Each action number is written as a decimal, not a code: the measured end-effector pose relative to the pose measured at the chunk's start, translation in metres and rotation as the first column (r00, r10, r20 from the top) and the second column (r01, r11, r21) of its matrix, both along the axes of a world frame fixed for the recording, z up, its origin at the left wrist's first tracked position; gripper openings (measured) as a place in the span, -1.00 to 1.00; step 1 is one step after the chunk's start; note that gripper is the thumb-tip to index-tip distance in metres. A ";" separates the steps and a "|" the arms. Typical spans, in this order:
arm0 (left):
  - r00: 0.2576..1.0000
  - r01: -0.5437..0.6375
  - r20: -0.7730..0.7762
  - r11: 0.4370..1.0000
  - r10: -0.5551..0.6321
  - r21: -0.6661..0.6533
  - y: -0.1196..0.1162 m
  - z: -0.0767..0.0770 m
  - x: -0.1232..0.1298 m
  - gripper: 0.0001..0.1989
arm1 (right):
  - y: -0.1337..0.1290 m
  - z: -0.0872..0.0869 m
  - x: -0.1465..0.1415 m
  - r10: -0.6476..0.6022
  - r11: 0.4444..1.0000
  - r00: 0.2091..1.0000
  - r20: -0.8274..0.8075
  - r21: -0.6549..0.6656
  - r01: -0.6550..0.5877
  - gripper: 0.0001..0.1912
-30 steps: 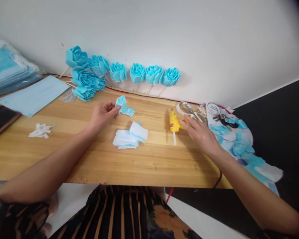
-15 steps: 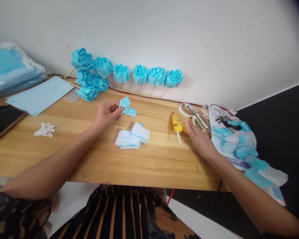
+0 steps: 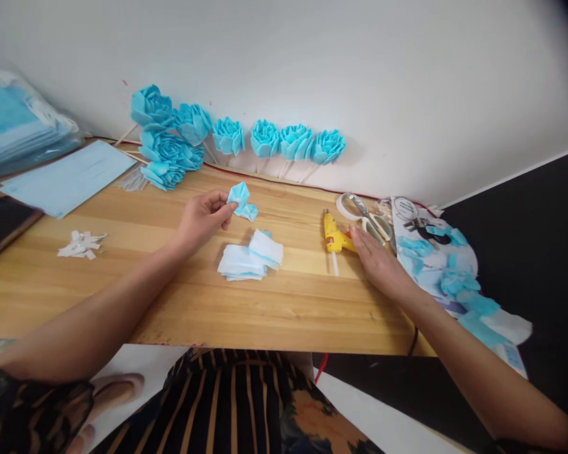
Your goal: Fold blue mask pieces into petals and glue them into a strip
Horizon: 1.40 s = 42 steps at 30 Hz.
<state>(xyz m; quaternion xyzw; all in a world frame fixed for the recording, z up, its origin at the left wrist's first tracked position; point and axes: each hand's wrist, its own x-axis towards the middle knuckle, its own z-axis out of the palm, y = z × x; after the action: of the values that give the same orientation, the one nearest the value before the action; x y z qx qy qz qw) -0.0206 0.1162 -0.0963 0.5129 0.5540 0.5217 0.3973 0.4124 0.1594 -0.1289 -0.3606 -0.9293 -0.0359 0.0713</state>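
Observation:
Between the thumb and fingers of my left hand (image 3: 206, 214), a folded light-blue fabric petal (image 3: 239, 193) is pinched, with another small folded blue piece (image 3: 247, 212) just below it. A stack of cut white-and-blue fabric pieces (image 3: 243, 261) lies on the table nearer to me. On the right, a yellow hot glue gun (image 3: 332, 232) rests on the tabletop, a white glue stick poking out of its back. My right hand (image 3: 376, 255) is at the end of its handle, fingers stretched out and together; the handle's end is partly hidden by them.
Blue fabric roses (image 3: 265, 139) on sticks lean along the wall. Scissors (image 3: 372, 217) and a tape roll (image 3: 348, 207) lie behind my right hand. Blue scraps (image 3: 459, 280) cover a printed sheet at right. White scraps (image 3: 81, 244), a phone (image 3: 7, 221) and bagged masks (image 3: 23, 129) are at left.
The whole view has shifted slightly. My left hand keeps its pinch on the petal, and my right hand stays by the glue gun's handle with little visible movement.

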 end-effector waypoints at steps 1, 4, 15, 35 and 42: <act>1.000 0.000 0.002 1.000 0.000 0.002 -0.001 0.001 0.000 -0.87 | 0.000 0.000 0.000 -0.004 1.000 1.000 -0.007 -0.005 0.004 -0.21; 1.000 -0.001 0.005 1.000 0.001 0.007 -0.002 0.002 0.001 -0.88 | 0.001 0.005 -0.001 -0.053 0.998 0.998 -0.022 -0.038 0.052 -0.22; 1.000 0.001 -0.025 1.000 0.000 0.003 0.000 0.000 -0.001 -0.86 | -0.009 0.036 -0.031 -0.495 0.778 0.684 -0.537 -0.624 0.073 -0.44; 0.999 0.000 -0.032 1.000 0.000 -0.002 -0.001 -0.001 -0.001 -0.80 | -0.011 0.023 -0.030 -0.531 0.799 0.608 -0.591 -0.588 0.126 -0.28; 0.999 -0.004 -0.044 1.000 0.003 -0.007 -0.001 -0.001 -0.001 -0.82 | -0.009 0.012 -0.023 -0.424 0.873 0.727 -0.539 -0.458 0.169 -0.29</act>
<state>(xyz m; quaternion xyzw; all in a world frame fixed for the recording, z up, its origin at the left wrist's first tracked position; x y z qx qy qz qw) -0.0220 0.1152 -0.0970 0.5217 0.5654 0.5091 0.3859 0.3893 0.1501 -0.1167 -0.5051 -0.7694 0.2541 0.2973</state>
